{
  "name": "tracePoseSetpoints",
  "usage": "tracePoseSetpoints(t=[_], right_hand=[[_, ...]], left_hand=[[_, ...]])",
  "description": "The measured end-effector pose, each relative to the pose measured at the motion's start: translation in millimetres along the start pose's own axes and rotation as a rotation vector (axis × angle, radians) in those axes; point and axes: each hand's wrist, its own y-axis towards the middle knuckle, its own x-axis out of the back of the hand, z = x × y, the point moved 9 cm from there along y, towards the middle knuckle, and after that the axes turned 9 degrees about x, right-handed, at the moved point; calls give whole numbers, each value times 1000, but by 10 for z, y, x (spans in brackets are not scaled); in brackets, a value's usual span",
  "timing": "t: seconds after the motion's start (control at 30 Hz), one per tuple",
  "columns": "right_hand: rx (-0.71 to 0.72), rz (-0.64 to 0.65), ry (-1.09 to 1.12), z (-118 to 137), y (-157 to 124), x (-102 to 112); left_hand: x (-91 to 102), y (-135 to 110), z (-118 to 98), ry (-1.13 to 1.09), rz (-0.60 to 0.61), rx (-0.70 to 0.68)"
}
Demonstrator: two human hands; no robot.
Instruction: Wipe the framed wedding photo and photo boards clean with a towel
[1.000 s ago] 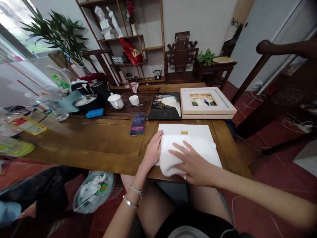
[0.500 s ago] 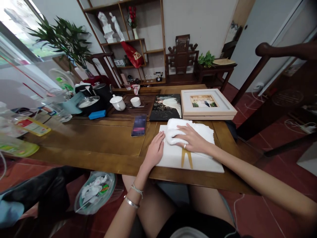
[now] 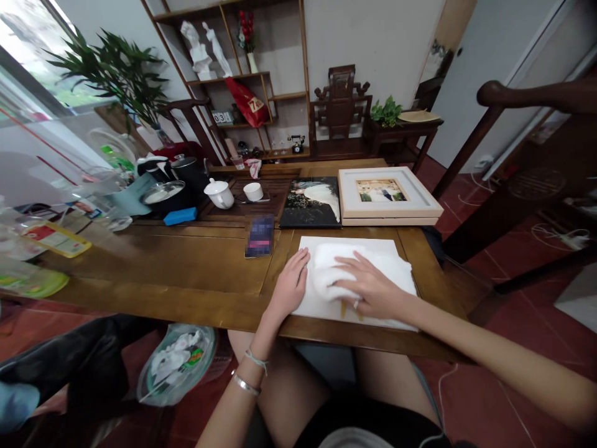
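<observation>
A white towel (image 3: 325, 274) lies bunched on a flat white board (image 3: 310, 306) near the table's front edge. My right hand (image 3: 375, 289), wearing a ring, grips the towel from above and presses it on the board. Part of the towel spreads out to the right under my wrist. My left hand (image 3: 290, 283) rests at the board's left edge, its fingers stretched out and holding nothing. Two yellowish-tan strips on the board's lower part show only at their ends; the towel and my right hand cover the rest.
Behind the board are a dark photo panel (image 3: 298, 208) and a pale framed photo (image 3: 347, 205). A phone (image 3: 260, 236) lies left of the board. A lidded white cup (image 3: 219, 194), a blue sponge (image 3: 180, 216) and bottles stand further left. A lined bin (image 3: 205, 367) is below the table.
My right hand has moved the towel toward me over the board, covering more of the tan strips. The board's far edge now shows. My left hand stays at the board's left edge.
</observation>
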Motion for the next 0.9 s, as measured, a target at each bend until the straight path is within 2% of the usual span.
tracePoseSetpoints(t=[0.1,0.17,0.3,0.4,0.5,0.73,0.8,0.9], right_hand=[[-114,-53,-27,-395,207,76],[-155,-55,-15,-536,390,87],[-165,-18,9,-606,766,31],[-164,-9,2,-627,887,21],[-171,2,-15,-671,742,75],[-265,-78,-98,-795,-151,356],[-280,-101,-131,-782,-249,360],[-233,-145,-174,-698,-162,293]], left_hand=[[9,2,-22,12,11,13],[17,5,-38,29,11,12],[30,9,-64,43,0,-13],[28,9,-38,37,-5,-9],[16,5,3,21,0,5],[-6,-5,25,-17,4,-3],[-13,-5,24,-12,6,-2],[-9,-3,19,-5,-5,-3]])
